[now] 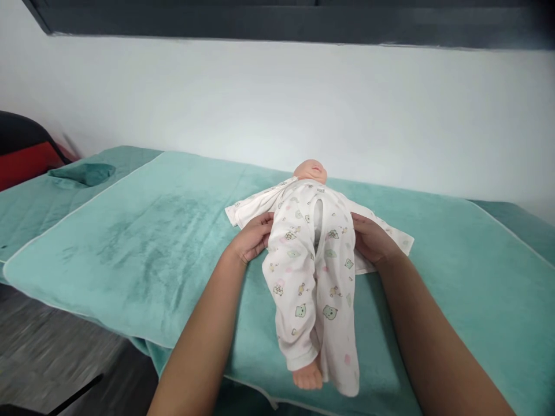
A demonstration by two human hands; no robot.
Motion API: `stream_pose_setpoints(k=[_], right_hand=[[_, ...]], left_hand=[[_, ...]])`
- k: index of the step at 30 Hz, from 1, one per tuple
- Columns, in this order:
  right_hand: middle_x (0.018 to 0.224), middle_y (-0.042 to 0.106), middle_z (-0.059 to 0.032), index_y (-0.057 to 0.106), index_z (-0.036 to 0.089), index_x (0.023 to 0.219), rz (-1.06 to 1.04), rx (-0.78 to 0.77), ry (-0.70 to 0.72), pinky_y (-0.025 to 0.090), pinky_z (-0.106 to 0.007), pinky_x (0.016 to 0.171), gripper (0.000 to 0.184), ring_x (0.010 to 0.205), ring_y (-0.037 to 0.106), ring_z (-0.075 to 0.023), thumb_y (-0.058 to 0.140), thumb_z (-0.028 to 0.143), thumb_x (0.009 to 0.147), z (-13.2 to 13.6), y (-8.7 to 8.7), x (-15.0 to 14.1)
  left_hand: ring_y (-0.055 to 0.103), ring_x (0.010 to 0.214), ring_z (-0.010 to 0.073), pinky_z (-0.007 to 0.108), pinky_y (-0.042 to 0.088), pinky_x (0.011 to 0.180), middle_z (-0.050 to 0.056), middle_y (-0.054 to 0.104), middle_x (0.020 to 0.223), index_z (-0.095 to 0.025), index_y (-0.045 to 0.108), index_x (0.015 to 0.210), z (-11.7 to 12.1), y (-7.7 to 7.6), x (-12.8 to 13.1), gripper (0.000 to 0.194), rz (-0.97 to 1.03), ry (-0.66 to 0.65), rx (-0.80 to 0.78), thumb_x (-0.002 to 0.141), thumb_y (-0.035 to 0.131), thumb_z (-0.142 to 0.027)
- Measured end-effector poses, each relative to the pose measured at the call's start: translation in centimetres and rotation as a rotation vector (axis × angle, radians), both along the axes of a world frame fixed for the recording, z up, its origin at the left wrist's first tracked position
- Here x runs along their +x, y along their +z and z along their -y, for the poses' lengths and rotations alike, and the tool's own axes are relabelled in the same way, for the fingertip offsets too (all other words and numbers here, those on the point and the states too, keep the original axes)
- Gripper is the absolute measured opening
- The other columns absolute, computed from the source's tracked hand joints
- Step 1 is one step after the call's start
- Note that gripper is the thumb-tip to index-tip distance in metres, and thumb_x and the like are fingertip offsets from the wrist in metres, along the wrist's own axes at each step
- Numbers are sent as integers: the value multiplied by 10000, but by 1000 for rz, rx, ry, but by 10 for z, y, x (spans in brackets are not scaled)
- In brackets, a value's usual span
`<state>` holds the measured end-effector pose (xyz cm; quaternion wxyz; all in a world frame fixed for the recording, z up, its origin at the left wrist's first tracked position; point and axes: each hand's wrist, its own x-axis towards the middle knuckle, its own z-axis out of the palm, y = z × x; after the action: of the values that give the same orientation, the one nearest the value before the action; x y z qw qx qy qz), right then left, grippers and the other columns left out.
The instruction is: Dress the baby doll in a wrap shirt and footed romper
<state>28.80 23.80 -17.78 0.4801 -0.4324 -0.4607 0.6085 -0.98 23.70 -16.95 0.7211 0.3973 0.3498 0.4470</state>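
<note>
A baby doll [310,171] lies on its back on the teal cover [143,248], its head toward the wall. It wears a white top [260,202] with spread sleeves and white printed trousers [299,260] with an open crotch. One bare foot [307,377] shows below a cuff, while the other leg's end is covered by cloth. At one side of the doll's hips, my left hand [255,236] is closed on the trousers' edge. My right hand [369,236] grips the opposite side, its fingertips hidden behind the cloth.
The cover lies over a padded bed with a face hole [84,173] at the left end. A white wall [217,98] rises behind it. At far left stands a red and black chair [26,153]. Dark floor [56,341] shows at lower left.
</note>
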Motion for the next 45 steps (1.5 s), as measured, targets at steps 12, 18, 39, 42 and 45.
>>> stream_pose_setpoints(k=[12,18,39,42,45], right_hand=[[1247,714,-28,730,273,1110,-75,3,20,537,-426,1001,359,1209,622,-303,679,498,835,-2,6,-15],[1241,713,-12,707,303,1133,-64,45,35,542,-422,974,345,1178,639,-289,729,389,799,-3,6,-17],[935,775,-39,747,245,1023,-26,-10,-24,570,-397,837,344,1010,695,-287,816,344,701,-1,7,-14],[917,775,-50,759,234,977,-2,-26,-52,571,-388,796,295,943,704,-276,812,368,719,-2,2,-8],[957,775,-62,768,226,950,51,-37,-46,570,-392,801,265,940,702,-279,811,364,728,0,1,-4]], left_hand=[[676,836,232,347,525,769,75,734,876,-157,709,1050,0,5,11,466,-18,72,82,622,850,-279],[632,783,211,331,498,733,39,689,793,-158,692,926,1,9,15,387,-175,174,118,602,836,-313],[661,784,221,347,530,739,73,724,837,-151,715,915,-3,12,15,262,-107,212,-6,716,718,-322],[681,793,225,350,543,748,76,737,834,-157,723,980,-3,9,11,332,-125,160,-5,675,781,-278],[691,797,224,337,544,737,75,743,826,-162,728,1008,-1,8,6,354,-141,103,6,670,796,-239]])
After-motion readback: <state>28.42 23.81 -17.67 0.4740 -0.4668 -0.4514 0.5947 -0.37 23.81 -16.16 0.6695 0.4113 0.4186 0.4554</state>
